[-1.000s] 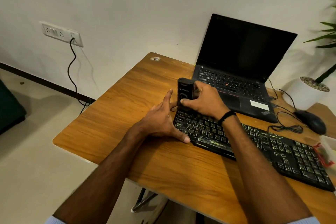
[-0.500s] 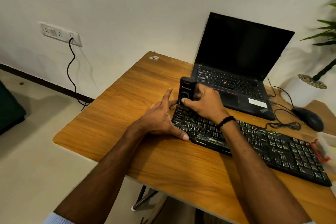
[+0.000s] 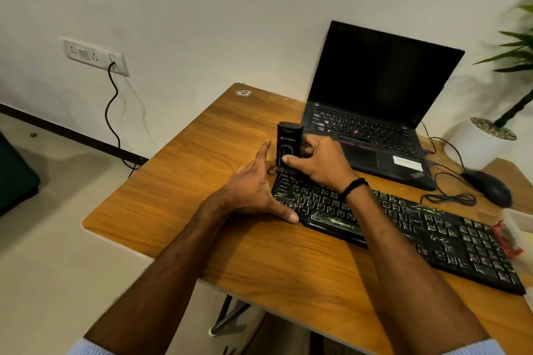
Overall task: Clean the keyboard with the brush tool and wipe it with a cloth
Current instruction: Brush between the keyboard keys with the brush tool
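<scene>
Resting on the wooden table (image 3: 202, 181) at the left end of the black keyboard (image 3: 432, 228), the left hand (image 3: 251, 190) has straight, spread fingers, and its thumb touches the keyboard's front corner. Just behind it, the right hand (image 3: 320, 164) curls its fingers round the black brush tool (image 3: 289, 138), which stands upright on the keyboard's far left corner. Farther back is an open laptop (image 3: 375, 75) with a dark screen.

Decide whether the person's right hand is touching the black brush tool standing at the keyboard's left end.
Touching. The head view shows the right hand gripping the brush tool, its thumb pressed across the tool's front face.
</scene>
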`<action>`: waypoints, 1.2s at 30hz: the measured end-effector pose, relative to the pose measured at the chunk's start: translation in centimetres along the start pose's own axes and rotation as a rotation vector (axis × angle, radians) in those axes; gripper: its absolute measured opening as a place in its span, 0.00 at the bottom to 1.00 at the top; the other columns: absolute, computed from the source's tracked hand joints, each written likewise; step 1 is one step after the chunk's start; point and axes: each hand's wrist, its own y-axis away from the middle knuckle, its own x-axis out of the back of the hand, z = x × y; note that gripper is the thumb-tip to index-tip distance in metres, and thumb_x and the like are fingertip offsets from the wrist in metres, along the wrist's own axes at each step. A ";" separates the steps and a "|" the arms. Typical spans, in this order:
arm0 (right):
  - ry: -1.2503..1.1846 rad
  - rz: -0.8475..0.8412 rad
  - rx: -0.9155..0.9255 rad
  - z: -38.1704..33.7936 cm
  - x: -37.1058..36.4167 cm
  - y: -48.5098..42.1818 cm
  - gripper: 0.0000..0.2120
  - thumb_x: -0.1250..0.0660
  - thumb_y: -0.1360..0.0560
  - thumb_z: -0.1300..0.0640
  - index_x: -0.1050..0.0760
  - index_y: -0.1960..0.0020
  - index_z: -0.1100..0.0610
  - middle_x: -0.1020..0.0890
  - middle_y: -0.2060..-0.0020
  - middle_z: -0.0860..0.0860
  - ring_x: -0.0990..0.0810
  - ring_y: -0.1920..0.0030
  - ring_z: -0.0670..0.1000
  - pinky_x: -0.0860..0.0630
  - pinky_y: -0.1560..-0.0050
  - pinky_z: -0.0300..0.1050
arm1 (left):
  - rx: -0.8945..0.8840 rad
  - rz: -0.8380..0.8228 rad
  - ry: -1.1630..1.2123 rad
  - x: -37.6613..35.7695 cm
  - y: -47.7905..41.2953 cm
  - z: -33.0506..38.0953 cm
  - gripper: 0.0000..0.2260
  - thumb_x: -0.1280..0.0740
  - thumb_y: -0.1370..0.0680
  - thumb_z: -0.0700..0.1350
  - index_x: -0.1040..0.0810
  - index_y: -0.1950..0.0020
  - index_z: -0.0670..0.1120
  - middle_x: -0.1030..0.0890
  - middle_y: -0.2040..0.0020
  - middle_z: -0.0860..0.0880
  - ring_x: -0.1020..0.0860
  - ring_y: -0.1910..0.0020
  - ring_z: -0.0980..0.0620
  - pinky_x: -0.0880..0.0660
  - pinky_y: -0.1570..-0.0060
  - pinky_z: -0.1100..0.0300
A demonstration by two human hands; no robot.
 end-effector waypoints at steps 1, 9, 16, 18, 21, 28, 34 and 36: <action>-0.017 -0.045 -0.001 0.1 0.0 -0.1 0.22 0.23 0.31 0.49 0.22 0.39 0.52 0.15 0.50 0.48 0.18 0.52 0.41 0.19 0.55 0.38 | -0.006 0.010 -0.001 0.0 0.0 0.0 0.72 0.17 0.44 0.65 0.66 0.18 0.51 0.35 0.20 0.52 0.38 0.23 0.50 0.48 0.26 0.55; 0.044 0.081 -0.037 0.4 1.0 0.7 0.18 0.23 0.31 0.53 0.24 0.44 0.53 0.18 0.53 0.43 0.20 0.55 0.41 0.25 0.62 0.30 | -0.025 -0.016 -0.061 0.0 -0.5 -0.8 0.71 0.18 0.42 0.68 0.67 0.18 0.55 0.38 0.18 0.55 0.40 0.20 0.49 0.50 0.21 0.48; 0.003 0.142 -0.075 1.7 1.1 2.8 0.19 0.24 0.30 0.52 0.27 0.44 0.54 0.20 0.53 0.42 0.21 0.55 0.43 0.24 0.62 0.30 | -0.033 -0.041 -0.237 0.2 0.1 0.4 0.60 0.19 0.39 0.67 0.50 0.17 0.58 0.36 0.21 0.50 0.39 0.25 0.48 0.43 0.26 0.49; -0.116 0.067 -0.072 2.0 0.9 3.2 0.20 0.23 0.31 0.52 0.27 0.44 0.53 0.19 0.53 0.43 0.19 0.52 0.44 0.20 0.56 0.35 | -0.050 -0.035 -0.264 0.1 0.1 0.4 0.59 0.19 0.40 0.68 0.48 0.17 0.58 0.37 0.21 0.51 0.39 0.24 0.49 0.44 0.24 0.48; -0.156 -0.004 -0.051 2.0 0.4 3.8 0.23 0.23 0.32 0.50 0.25 0.40 0.53 0.17 0.50 0.46 0.17 0.51 0.45 0.18 0.52 0.43 | -0.064 -0.029 -0.295 -0.2 -0.4 -0.2 0.62 0.22 0.43 0.73 0.49 0.17 0.57 0.40 0.19 0.54 0.41 0.22 0.49 0.45 0.22 0.42; -0.086 0.022 -0.062 2.5 2.1 3.9 0.22 0.23 0.31 0.52 0.25 0.39 0.52 0.18 0.48 0.44 0.18 0.50 0.44 0.19 0.52 0.39 | -0.080 -0.024 -0.320 -0.4 -1.0 -1.3 0.60 0.27 0.45 0.79 0.49 0.19 0.63 0.43 0.21 0.53 0.42 0.23 0.48 0.45 0.23 0.36; 0.017 0.067 -0.046 2.3 3.3 4.0 0.22 0.23 0.31 0.52 0.25 0.40 0.53 0.22 0.50 0.40 0.21 0.47 0.45 0.24 0.53 0.34 | -0.094 -0.007 -0.317 -0.6 -1.0 -1.0 0.55 0.25 0.42 0.77 0.43 0.21 0.62 0.40 0.24 0.53 0.39 0.25 0.49 0.43 0.23 0.38; 0.030 0.040 0.013 1.4 1.5 3.6 0.18 0.23 0.31 0.53 0.25 0.45 0.54 0.21 0.51 0.40 0.20 0.49 0.43 0.23 0.56 0.34 | -0.097 0.007 -0.332 -0.8 -1.1 -1.2 0.57 0.26 0.43 0.78 0.43 0.21 0.57 0.38 0.25 0.53 0.38 0.26 0.50 0.41 0.23 0.40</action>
